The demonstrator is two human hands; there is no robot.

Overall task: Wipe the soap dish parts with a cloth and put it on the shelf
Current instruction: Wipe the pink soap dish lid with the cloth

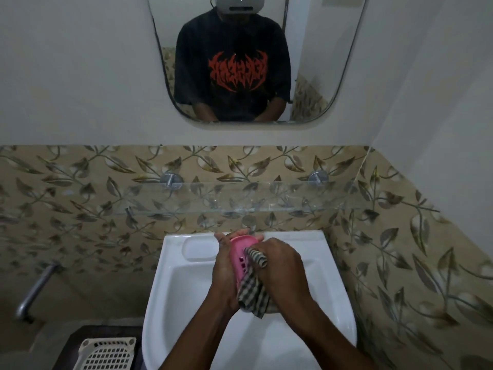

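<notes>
- Your left hand curls round the pink dish over the sink.
- Your right hand grips the cloth and presses it on the dish.
- The glass shelf is on the wall behind the sink, under the mirror.

Soap dish partly hidden behind the hands and cloth.
</notes>
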